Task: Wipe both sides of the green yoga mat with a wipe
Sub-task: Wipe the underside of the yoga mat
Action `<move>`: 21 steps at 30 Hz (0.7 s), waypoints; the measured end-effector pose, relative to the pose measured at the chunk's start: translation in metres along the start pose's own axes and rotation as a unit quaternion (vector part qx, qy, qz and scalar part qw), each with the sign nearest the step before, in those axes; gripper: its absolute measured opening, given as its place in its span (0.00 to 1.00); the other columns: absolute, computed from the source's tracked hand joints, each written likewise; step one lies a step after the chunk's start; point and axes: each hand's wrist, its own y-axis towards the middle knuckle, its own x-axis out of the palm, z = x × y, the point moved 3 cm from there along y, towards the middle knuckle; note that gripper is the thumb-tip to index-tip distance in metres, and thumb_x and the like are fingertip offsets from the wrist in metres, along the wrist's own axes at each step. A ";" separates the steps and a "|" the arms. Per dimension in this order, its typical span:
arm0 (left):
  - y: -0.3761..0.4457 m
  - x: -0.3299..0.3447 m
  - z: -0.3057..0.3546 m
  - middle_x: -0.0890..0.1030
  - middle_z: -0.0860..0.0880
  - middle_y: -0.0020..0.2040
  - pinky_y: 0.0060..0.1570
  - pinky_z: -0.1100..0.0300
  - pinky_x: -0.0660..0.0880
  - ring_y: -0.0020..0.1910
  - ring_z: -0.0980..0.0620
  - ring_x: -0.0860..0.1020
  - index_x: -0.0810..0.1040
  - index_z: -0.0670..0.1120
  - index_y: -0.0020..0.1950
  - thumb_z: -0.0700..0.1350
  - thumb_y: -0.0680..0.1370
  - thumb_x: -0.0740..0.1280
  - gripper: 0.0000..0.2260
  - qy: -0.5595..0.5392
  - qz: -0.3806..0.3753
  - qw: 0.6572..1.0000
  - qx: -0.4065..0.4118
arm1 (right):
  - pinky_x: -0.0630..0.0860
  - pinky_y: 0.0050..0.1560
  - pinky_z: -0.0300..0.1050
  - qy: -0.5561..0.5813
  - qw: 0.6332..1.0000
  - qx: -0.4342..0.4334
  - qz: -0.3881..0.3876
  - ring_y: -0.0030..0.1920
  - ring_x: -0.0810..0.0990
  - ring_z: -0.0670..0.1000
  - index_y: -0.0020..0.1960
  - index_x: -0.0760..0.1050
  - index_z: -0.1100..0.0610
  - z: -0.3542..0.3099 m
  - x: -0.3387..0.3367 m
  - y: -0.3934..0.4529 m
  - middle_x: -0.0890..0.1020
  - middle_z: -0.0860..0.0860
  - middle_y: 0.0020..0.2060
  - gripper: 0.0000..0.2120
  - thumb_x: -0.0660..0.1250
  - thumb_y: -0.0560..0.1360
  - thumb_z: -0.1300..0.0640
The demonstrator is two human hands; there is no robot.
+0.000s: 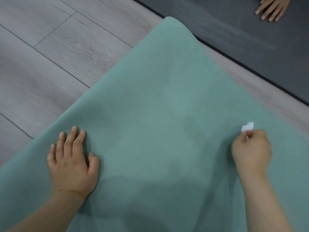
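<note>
The green yoga mat (153, 104) lies spread on the floor, running from the bottom of the view to a curled far end at the top middle. My left hand (72, 162) presses flat on the mat near its left edge, fingers straight and spread. My right hand (251, 150) sits on the mat's right part with its fingers curled round a small white wipe (247, 126), a bit of which sticks out beyond the fingertips against the mat.
Grey wood-look floor (50, 56) lies to the left and beyond the mat. A dark grey mat (250, 47) lies at the top right, with another person's hand (271, 9) resting on it.
</note>
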 end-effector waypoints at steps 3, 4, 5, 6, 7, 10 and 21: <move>0.001 -0.001 0.000 0.64 0.45 0.77 0.76 0.45 0.47 0.78 0.41 0.57 0.67 0.44 0.74 0.52 0.73 0.54 0.30 -0.003 0.001 1.000 0.004 | 0.67 0.40 0.51 0.081 0.992 -0.098 -0.025 0.47 0.78 0.65 0.47 0.74 0.63 -0.108 0.047 0.016 0.80 0.65 0.46 0.16 0.56 0.81 0.51; 0.001 -0.001 -0.001 0.64 0.44 0.77 0.76 0.45 0.47 0.78 0.41 0.57 0.67 0.44 0.74 0.52 0.73 0.54 0.30 -0.002 0.001 1.000 0.006 | 0.64 0.41 0.49 0.114 0.978 -0.164 -0.060 0.48 0.78 0.63 0.47 0.74 0.62 -0.154 0.066 0.021 0.81 0.62 0.46 0.15 0.57 0.81 0.51; 0.000 0.000 -0.001 0.64 0.44 0.77 0.76 0.45 0.48 0.78 0.41 0.57 0.67 0.44 0.74 0.52 0.73 0.54 0.30 -0.001 0.000 1.000 0.006 | 0.64 0.41 0.46 0.134 0.957 -0.237 -0.103 0.48 0.78 0.62 0.48 0.75 0.61 -0.199 0.082 0.024 0.81 0.60 0.47 0.13 0.59 0.80 0.52; 0.000 0.000 -0.001 0.64 0.44 0.77 0.76 0.44 0.48 0.78 0.41 0.57 0.67 0.43 0.74 0.52 0.73 0.54 0.30 -0.002 0.002 1.000 0.005 | 0.65 0.43 0.45 0.136 0.930 -0.307 -0.148 0.49 0.78 0.60 0.49 0.75 0.61 -0.239 0.096 0.024 0.81 0.59 0.47 0.10 0.61 0.78 0.54; 0.000 0.000 -0.001 0.65 0.44 0.77 0.76 0.44 0.49 0.78 0.41 0.58 0.67 0.43 0.74 0.52 0.73 0.54 0.30 -0.003 0.006 1.000 0.006 | 0.67 0.46 0.45 0.124 0.902 -0.369 -0.186 0.50 0.78 0.59 0.50 0.75 0.60 -0.271 0.105 0.023 0.81 0.58 0.48 0.08 0.63 0.77 0.55; 0.000 0.000 -0.001 0.66 0.43 0.76 0.76 0.43 0.50 0.77 0.39 0.59 0.68 0.42 0.73 0.52 0.72 0.54 0.30 -0.003 0.014 1.000 0.012 | 0.70 0.49 0.48 0.074 0.873 -0.433 -0.213 0.52 0.77 0.59 0.51 0.74 0.59 -0.298 0.112 0.034 0.80 0.57 0.49 0.07 0.61 0.77 0.57; 0.001 0.000 -0.003 0.63 0.43 0.78 0.77 0.45 0.48 0.77 0.38 0.58 0.67 0.48 0.77 0.52 0.74 0.53 0.30 -0.005 -0.007 1.000 0.024 | 0.74 0.48 0.54 -0.033 0.999 0.008 -0.022 0.50 0.78 0.68 0.49 0.75 0.65 0.009 0.003 0.052 0.79 0.69 0.47 0.16 0.58 0.73 0.53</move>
